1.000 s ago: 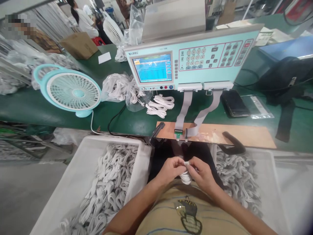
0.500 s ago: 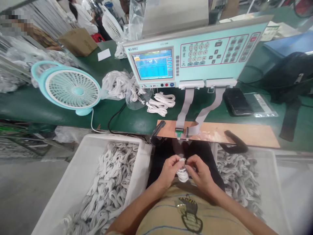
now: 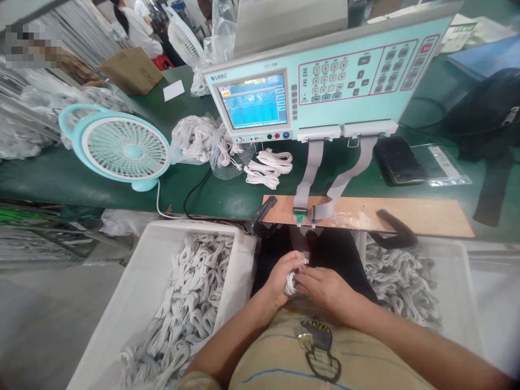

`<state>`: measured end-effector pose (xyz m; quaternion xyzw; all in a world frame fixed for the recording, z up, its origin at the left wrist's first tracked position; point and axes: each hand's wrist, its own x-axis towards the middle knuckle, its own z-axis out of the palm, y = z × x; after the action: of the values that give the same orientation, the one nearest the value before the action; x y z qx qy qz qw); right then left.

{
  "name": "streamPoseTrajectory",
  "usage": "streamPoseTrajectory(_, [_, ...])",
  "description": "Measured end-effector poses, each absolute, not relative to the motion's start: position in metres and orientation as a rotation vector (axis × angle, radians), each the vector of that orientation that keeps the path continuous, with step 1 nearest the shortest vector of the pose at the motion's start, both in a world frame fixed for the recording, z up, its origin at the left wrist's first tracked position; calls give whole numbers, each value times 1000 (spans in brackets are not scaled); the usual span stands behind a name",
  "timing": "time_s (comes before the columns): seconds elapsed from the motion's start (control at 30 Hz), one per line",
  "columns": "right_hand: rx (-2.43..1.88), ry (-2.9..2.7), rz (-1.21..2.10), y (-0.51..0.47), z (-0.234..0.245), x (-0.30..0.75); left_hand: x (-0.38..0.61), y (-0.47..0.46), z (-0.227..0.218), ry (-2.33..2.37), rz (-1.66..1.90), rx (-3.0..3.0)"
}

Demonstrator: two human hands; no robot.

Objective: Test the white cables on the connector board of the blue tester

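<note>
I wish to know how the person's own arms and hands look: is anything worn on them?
The left hand and right hand wear no gloves, and no watch or bracelet shows on the wrists. Both forearms are uncovered. A tan sleeve shows near the left elbow, matching the tan shirt with thin blue stripes; the right sleeve is not visible.

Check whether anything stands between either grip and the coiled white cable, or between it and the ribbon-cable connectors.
Nothing visible does: the left grip holds the coiled white cable, the right grip is at its edge, and the space up to the ribbon-cable connectors looks open.
</note>
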<state>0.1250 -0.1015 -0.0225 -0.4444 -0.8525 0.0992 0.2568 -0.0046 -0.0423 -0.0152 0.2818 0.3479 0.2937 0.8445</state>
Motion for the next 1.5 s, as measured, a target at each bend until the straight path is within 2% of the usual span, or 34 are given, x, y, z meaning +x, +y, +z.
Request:
streamPoseTrajectory(0.2, [-1175, -2734, 63, -100, 14, 128, 0, -38, -2, 747, 328, 596])
streamPoseTrajectory(0.37, [-1233, -2779, 12, -96, 14, 124, 5, -39, -1, 826, 427, 502])
streamPoseTrajectory(0.53, [-1242, -2288, 264, -86, 3, 128, 9, -39, -1, 815, 719, 458])
streamPoseTrajectory(0.73, [-1421, -1374, 674, -62, -13, 150, 16, -29, -6, 837, 880, 918])
streamPoseTrajectory(1.03, [-1256, -914, 1250, -58, -14, 150, 17, -14, -18, 874, 885, 1057])
streamPoseTrajectory(1.2, [-1261, -712, 1264, -51, -14, 147, 11, -12, -25, 882, 873, 1150])
streamPoseTrajectory(1.5, [-1301, -699, 1219, -46, -13, 145, 4, -9, -24, 890, 885, 1268])
